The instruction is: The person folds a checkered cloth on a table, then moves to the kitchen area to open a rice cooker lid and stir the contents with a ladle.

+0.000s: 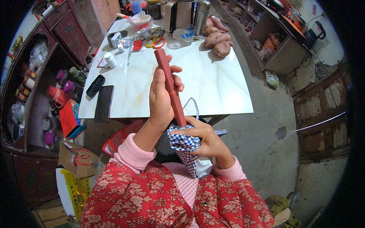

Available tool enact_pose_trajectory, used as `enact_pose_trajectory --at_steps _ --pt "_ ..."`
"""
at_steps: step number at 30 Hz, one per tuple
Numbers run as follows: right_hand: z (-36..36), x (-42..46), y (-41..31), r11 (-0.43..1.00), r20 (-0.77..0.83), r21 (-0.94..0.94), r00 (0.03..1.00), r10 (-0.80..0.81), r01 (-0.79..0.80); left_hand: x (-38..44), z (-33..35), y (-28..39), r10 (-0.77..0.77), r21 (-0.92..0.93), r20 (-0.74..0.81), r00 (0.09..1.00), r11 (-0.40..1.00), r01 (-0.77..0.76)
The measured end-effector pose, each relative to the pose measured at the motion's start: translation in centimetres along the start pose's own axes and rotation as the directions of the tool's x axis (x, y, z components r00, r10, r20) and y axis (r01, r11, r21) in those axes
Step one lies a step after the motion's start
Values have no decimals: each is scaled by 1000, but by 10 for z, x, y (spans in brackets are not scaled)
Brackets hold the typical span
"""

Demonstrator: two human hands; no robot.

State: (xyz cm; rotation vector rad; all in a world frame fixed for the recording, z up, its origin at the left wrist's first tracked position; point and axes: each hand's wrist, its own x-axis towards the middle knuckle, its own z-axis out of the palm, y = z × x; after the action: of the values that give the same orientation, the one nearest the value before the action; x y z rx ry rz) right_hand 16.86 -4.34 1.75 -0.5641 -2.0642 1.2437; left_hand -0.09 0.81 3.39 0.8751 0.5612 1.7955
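Observation:
My left hand [161, 98] grips a long, straight reddish-brown case [168, 75] with a seam partway along it. The case tilts, its upper end pointing up over the table and its lower end at the mouth of a blue-and-white checked cloth pouch [182, 141]. Around that pouch my right hand [204, 135] is closed, the thumb and fingers bunching the fabric near its mouth. A checked strap [196, 107] loops up from behind the right hand. How far the case reaches into the cloth is hidden by the folds and fingers.
Before me stands a marble-patterned table [216, 85]. On it lie a smartphone [104, 104], a black pouch [95, 86], a white bottle [110, 60], scissors [158, 42], a plastic cup [188, 32] and several sweet potatoes [217, 40]. A wooden cabinet [34, 114] is at left.

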Motion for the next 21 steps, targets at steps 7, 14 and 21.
enact_pose_trajectory --at_steps 7,14,21 --pt "-2 -7 12 1000 -107 -10 994 8 -9 -5 -7 -3 -44 103 121 992 994 31" --pt "-3 -8 17 999 -168 -38 986 -8 2 -18 -7 -8 -150 211 104 983 969 126" --pt "-9 -8 6 991 -127 -123 989 -72 57 -25 -9 -14 -292 112 196 936 955 274"
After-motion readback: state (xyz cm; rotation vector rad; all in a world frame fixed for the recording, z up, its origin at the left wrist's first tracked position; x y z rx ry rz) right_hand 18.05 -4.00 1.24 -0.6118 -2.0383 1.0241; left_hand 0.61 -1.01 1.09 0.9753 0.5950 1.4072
